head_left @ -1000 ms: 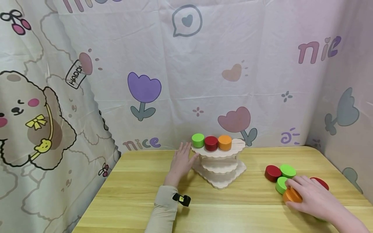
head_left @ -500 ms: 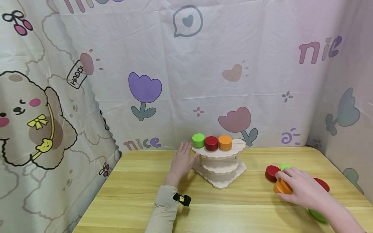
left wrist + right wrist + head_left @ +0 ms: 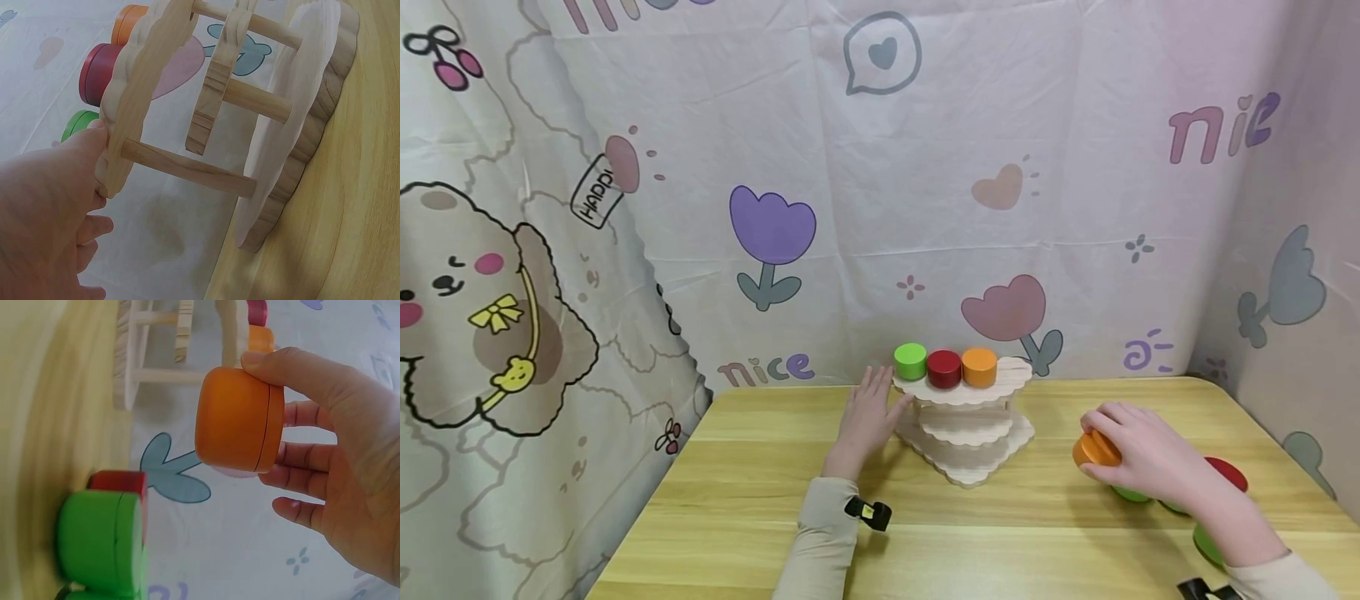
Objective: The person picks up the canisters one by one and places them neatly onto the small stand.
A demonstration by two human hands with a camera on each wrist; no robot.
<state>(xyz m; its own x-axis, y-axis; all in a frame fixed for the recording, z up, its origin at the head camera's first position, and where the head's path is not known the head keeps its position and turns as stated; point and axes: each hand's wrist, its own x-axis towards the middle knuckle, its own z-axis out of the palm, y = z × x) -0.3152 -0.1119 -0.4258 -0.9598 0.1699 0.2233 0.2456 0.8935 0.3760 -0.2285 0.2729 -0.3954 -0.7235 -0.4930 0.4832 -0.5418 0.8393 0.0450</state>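
My right hand (image 3: 1142, 450) holds an orange cylinder (image 3: 234, 419), with a rounded end and a seam near the other end, above the table. In the right wrist view the thumb lies along its side and fingers are behind it. My left hand (image 3: 867, 421) touches the left corner of a tiered wooden stand (image 3: 966, 432) with scalloped edges; its fingers look straight in the head view. In the left wrist view the thumb is on the top board's edge. On the top tier sit a green cylinder (image 3: 911, 362), a dark red cylinder (image 3: 944, 369) and another orange cylinder (image 3: 980, 367).
Below and beside my right forearm are more cylinders on the wooden table (image 3: 760, 500): a red one (image 3: 1228, 473) and several green ones (image 3: 1208, 546), partly hidden. A printed curtain (image 3: 865, 208) hangs behind the table and along both sides.
My right hand has lifted the orange cylinder from the group and carried it left and away from the body, toward the stand. The left hand and stand have stayed put.
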